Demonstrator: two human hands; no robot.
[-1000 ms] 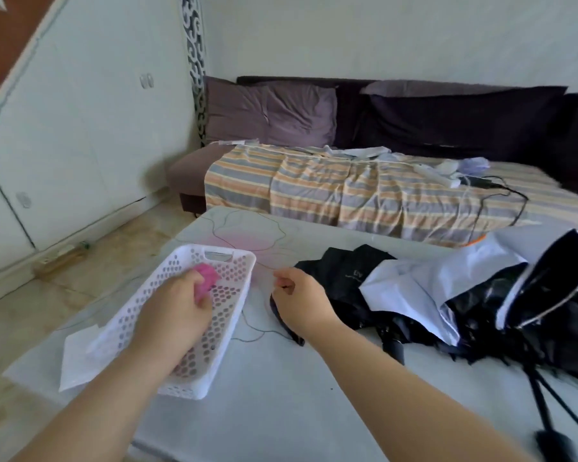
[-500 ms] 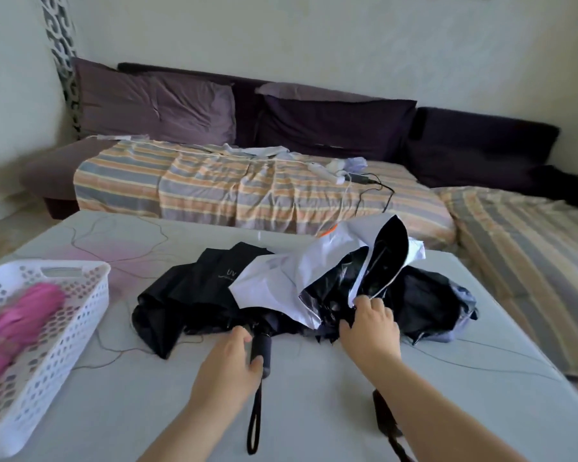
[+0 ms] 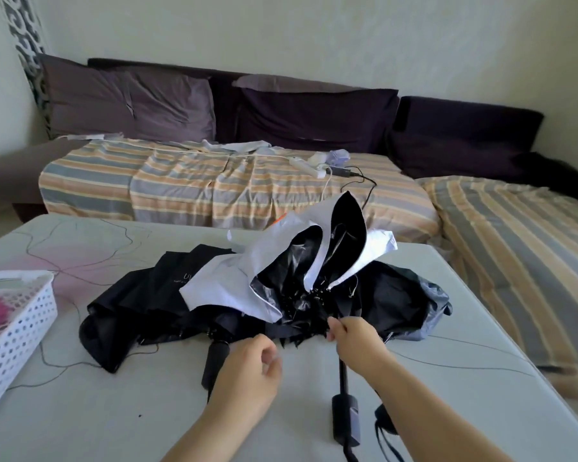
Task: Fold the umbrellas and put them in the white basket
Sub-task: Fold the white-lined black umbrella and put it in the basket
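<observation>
Grey table [image 3: 121, 405], perhaps marbled; striped sofa [image 3: 187, 185]

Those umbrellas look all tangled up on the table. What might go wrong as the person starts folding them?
The right hand pinches the white-and-black umbrella, which lies over the black umbrella; lifting one may drag the other. Its exposed ribs near the fingers could pinch or snag. The loose thread on the table might catch in the fabric.

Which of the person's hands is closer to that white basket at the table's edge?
Left. The left hand hovers mid-table, apart from the white basket; the right hand is farther away, at the white-and-black umbrella.
</observation>
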